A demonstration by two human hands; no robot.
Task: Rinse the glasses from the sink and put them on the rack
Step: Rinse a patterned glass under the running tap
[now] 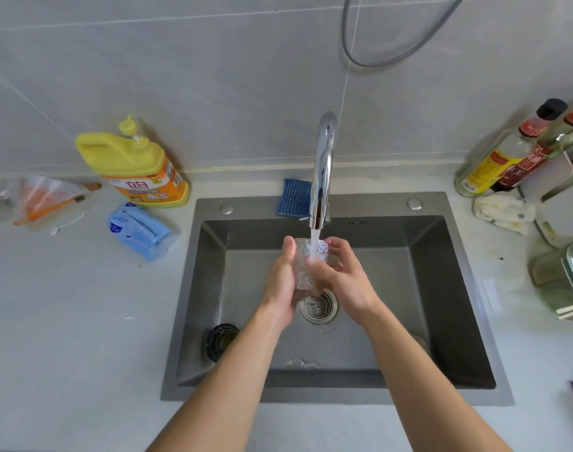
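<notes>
Dark ribbed glass (221,340) sits upright in the near-left corner of the matte grey steel sink (454,321), well apart from the action. Over the round metal drain (318,307), the left hand (283,282) cups one side of a clear, bumpy-textured glass (308,265), palm flat against it. The right hand (340,275) curls its fingers around the other side, right under the water from the shiny chrome faucet (324,168).
</notes>
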